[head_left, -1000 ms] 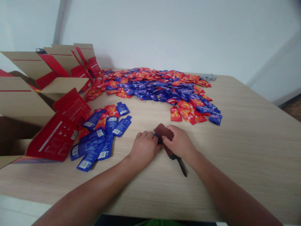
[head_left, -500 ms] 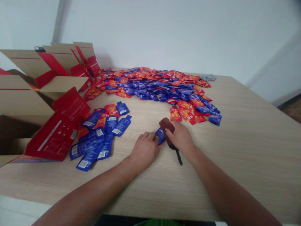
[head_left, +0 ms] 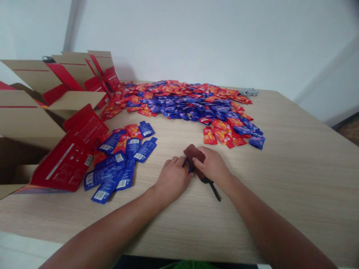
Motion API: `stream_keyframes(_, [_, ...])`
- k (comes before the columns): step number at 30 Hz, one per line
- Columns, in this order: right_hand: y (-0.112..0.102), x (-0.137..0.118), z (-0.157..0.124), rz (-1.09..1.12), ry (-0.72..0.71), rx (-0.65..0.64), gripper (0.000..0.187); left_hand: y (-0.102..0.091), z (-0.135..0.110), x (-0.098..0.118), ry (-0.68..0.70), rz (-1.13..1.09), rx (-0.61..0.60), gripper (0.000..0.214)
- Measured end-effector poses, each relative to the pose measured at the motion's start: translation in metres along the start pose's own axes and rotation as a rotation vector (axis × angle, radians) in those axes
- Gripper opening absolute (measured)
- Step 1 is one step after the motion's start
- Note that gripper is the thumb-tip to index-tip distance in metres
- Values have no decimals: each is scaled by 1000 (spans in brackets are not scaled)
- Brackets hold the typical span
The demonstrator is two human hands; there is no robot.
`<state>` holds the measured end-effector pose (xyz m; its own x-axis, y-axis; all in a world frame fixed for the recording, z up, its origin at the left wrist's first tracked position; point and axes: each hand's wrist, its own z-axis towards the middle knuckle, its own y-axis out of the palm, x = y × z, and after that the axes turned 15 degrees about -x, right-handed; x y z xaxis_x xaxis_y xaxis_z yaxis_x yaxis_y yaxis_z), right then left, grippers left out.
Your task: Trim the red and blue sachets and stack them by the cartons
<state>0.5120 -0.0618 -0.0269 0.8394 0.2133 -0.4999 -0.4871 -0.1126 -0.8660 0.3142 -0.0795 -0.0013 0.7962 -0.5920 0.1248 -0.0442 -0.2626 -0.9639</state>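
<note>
My right hand is closed round a dark brown cloth with a black strap trailing toward me, and it presses the cloth onto a blue packet. My left hand rests on the wooden table with curled fingers pinching that packet's edge; only a sliver of blue shows between the hands. A small pile of blue packets lies to the left of my left hand.
A large heap of red and blue packets covers the far middle of the table. Open cardboard boxes with red flaps stand along the left side. A grey cloth lies at the far edge by the wall.
My right hand slid the brown cloth away from me across the blue packet, then back over it. More of the packet showed half a second ago. My left hand stayed in place.
</note>
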Motion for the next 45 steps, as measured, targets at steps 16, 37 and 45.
stream_keyframes(16, [8, -4, 0, 23, -67, -9, 15, 2, 1, 1, -8, -9, -17, 29])
stream_keyframes(37, [-5, 24, 16, -113, 169, 83, 13, 5, 3, -1, 22, -61, 73, 38])
stream_keyframes(45, [-4, 25, 16, -121, 171, 64, 15, 7, 11, -2, 100, -60, 92, 23])
